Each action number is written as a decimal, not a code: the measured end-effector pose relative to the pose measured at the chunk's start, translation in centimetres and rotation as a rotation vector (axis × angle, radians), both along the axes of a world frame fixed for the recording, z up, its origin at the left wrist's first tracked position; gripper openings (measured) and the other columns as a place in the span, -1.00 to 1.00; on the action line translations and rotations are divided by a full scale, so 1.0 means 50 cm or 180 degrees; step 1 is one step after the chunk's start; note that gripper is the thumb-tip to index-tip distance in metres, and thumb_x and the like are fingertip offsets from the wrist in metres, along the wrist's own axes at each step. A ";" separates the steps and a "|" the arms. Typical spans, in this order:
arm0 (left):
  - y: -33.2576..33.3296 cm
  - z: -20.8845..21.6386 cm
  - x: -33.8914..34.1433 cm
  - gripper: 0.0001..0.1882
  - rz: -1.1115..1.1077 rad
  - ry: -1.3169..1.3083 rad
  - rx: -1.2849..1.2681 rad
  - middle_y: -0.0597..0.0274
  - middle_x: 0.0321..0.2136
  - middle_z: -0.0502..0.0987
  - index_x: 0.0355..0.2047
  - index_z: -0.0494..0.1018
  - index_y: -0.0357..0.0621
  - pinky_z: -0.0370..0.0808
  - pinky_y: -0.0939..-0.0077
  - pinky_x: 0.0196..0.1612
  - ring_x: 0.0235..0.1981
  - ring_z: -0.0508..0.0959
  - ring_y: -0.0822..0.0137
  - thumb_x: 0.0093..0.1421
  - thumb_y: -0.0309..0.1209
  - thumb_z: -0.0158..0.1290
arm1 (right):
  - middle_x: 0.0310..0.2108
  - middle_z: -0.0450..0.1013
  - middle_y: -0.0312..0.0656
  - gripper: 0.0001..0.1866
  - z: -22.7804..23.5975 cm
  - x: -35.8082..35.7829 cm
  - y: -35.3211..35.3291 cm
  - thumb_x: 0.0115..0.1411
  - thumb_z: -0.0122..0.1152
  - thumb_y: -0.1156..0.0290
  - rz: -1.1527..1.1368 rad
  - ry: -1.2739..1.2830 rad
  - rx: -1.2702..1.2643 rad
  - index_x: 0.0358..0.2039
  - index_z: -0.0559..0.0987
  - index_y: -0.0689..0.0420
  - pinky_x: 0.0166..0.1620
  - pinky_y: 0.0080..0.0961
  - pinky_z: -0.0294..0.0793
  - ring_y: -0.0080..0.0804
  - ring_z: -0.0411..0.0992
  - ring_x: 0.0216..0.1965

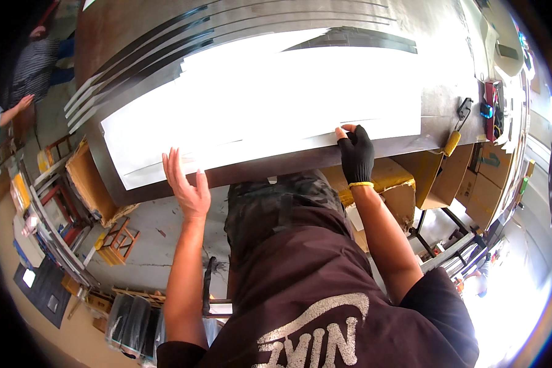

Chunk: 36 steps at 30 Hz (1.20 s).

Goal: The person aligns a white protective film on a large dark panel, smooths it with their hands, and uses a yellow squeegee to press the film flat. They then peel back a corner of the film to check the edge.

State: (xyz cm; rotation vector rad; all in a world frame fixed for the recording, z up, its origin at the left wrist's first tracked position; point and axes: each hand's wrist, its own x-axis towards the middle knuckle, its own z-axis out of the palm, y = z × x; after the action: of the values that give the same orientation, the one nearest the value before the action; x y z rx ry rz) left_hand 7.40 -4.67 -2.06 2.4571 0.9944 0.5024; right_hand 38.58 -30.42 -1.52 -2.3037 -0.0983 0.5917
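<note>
While the brown bench [129, 30] spans the frame's top, white sheets [276, 98] lie on it at upper centre. The bare left hand [187, 187], left of centre, is spread at their near edge. The right hand [357, 152], right of centre in a black glove [360, 165], bends its fingers there; I can't tell if it pinches.

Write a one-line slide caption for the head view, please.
Bare left hand and black-gloved right hand at the near edge of white sheets on a dark table.

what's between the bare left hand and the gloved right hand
In the head view, the near edge of the white sheets and the dark table's front strip lie between the left hand and right hand.
</note>
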 end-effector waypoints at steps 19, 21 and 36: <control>-0.111 -0.038 0.114 -0.17 -0.1127 0.1077 -0.0225 -0.13 0.61 0.12 0.60 0.13 -0.29 0.05 -0.14 0.63 0.63 0.09 -0.16 0.53 0.00 0.00 | -0.52 0.58 -0.22 -0.74 -0.014 0.041 -0.001 0.33 0.47 0.26 0.0046 0.0405 0.0183 -0.32 0.73 0.23 -0.27 -0.42 0.49 -0.48 0.46 -0.45; -0.110 -0.036 0.114 -0.17 -0.1122 0.1086 -0.0229 -0.13 0.61 0.12 0.60 0.12 -0.29 0.05 -0.14 0.63 0.63 0.09 -0.15 0.53 -0.01 0.01 | -0.53 0.57 -0.26 -0.75 -0.011 0.042 -0.008 0.34 0.46 0.29 -0.0043 0.0575 0.0292 -0.32 0.72 0.24 -0.28 -0.45 0.47 -0.54 0.43 -0.43; -0.111 -0.036 0.114 -0.16 -0.1115 0.1049 -0.0267 -0.13 0.61 0.12 0.60 0.11 -0.28 0.04 -0.13 0.63 0.63 0.08 -0.15 0.50 -0.05 0.05 | -0.54 0.56 -0.13 -0.70 -0.001 0.020 0.020 0.30 0.47 0.17 0.0095 -0.0020 -0.0365 -0.33 0.69 0.17 -0.30 -0.30 0.50 -0.29 0.51 -0.48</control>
State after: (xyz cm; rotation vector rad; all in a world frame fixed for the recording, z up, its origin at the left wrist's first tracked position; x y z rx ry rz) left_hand 13.09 -10.24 -3.88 2.6089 0.6579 -0.0599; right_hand 39.56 -29.40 -1.55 -2.4188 -0.1045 0.6197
